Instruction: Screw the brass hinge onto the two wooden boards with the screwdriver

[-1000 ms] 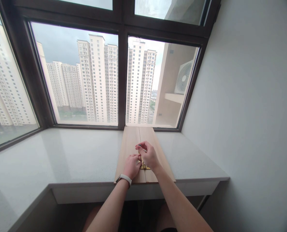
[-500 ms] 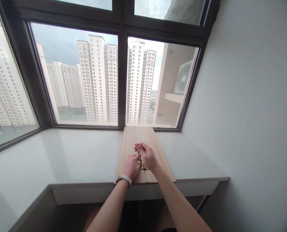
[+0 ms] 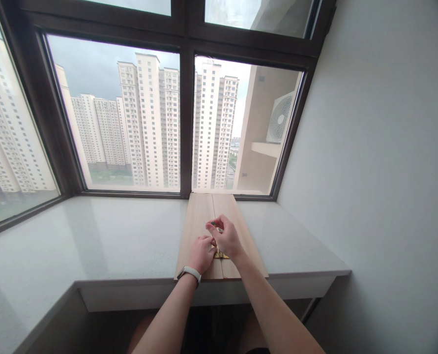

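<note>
Two pale wooden boards point(image 3: 198, 216) lie side by side on the white ledge, a thin seam between them. Across that seam, near the front, sits a gold-coloured metal piece point(image 3: 222, 255), partly hidden by my hands. My left hand point(image 3: 201, 254), with a watch on its wrist, rests on the left board with its fingers closed at the metal piece; what they hold is hidden. Just above and to the right, my right hand point(image 3: 226, 238) pinches the top of a small slim tool point(image 3: 213, 223) with a dark end, over the seam.
The white ledge point(image 3: 130, 236) extends on both sides of the boards. Dark window frames point(image 3: 185, 123) stand behind it, and a white wall point(image 3: 381, 147) rises on the right. My legs are below the ledge's front edge.
My right hand's fingers have shifted slightly and turned around the top of the small tool, and their grip looks looser. My left hand has hardly moved.
</note>
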`<state>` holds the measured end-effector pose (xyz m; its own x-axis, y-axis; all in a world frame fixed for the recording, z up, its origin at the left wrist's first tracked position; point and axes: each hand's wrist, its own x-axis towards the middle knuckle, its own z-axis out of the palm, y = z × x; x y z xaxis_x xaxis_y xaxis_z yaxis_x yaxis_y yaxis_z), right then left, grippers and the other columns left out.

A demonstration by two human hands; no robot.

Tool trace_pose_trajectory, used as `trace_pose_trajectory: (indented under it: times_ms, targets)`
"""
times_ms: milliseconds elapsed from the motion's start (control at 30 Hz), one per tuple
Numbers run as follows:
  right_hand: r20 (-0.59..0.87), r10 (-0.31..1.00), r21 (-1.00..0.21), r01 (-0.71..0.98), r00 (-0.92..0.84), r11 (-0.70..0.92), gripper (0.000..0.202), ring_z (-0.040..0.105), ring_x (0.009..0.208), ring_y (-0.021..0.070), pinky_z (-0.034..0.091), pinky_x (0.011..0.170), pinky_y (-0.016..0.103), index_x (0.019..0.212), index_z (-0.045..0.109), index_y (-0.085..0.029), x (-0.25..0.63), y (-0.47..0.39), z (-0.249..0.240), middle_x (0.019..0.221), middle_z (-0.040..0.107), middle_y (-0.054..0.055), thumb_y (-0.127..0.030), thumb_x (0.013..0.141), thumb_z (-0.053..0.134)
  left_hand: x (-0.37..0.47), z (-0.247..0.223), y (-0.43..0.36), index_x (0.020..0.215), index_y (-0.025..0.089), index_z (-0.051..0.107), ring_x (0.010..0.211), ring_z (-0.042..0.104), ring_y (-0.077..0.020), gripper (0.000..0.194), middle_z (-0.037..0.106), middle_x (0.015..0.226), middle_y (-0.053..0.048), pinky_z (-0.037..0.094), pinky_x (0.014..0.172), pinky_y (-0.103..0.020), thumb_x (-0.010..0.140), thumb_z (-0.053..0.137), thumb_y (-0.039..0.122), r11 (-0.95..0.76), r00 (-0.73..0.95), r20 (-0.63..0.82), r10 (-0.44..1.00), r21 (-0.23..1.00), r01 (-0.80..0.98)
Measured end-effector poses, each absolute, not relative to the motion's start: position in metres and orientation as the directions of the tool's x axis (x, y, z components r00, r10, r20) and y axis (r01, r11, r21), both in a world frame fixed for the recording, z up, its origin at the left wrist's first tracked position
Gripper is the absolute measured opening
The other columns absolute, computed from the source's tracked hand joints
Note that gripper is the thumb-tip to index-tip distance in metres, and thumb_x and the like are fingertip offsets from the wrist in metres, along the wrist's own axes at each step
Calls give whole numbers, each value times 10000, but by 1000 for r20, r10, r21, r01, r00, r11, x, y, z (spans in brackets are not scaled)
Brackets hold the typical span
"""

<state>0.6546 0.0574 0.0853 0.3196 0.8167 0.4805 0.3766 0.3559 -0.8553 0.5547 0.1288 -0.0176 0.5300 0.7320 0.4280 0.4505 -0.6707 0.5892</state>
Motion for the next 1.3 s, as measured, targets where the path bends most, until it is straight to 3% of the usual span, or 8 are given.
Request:
trace_pose_trajectory:
  times_ms: [233,400,867,967,1133,1300]
  targets:
    - [453,862,-881,262,227,394,441,720,938,254,587,732,352,1114,684,-226,656,59,81,986,749,89,-629,959,597,555,-19,129,1114,217,773,1119,637,-265,263,742,1162,-92,455,1004,-374,880,654,211,-677,533,433,727,585,447]
    - [464,859,-878,243,216,413,387,718,950,256,588,772,355,994,711,-222,657,57,85,953,750,83,-597,955,621,555,-22,130,1079,217,770,1120,626,-261,233,737,1161,-78,451,999,-365,874,660,211,-676,527,439,728,588,444]
    - [490,804,-850,390,338,354,437,703,899,272,569,626,327,921,640,-211,662,61,80,914,737,105,-633,855,735,554,-21,131,1085,229,777,1126,625,-254,231,738,1155,-76,443,990,-344,877,676,222,-676,531,440,724,606,419]
    - [483,818,-855,371,313,363,449,705,895,264,561,615,313,936,629,-212,661,60,81,915,734,96,-637,847,746,555,-22,132,1072,230,781,1110,624,-252,228,742,1135,-72,439,994,-348,869,677,219,-679,531,444,722,602,420]
    - [442,877,-885,255,190,391,468,719,970,261,580,651,317,1122,679,-219,661,61,78,1024,744,103,-647,944,617,556,-24,133,1052,220,774,1102,628,-256,216,741,1133,-80,438,990,-356,864,669,210,-688,534,449,716,584,431]
    - [460,873,-875,250,163,415,425,717,982,272,592,653,330,1047,710,-217,662,61,78,1018,749,100,-620,948,620,556,-23,133,1024,215,768,1075,631,-257,191,744,1118,-75,441,979,-362,866,661,206,-688,531,450,718,576,443]
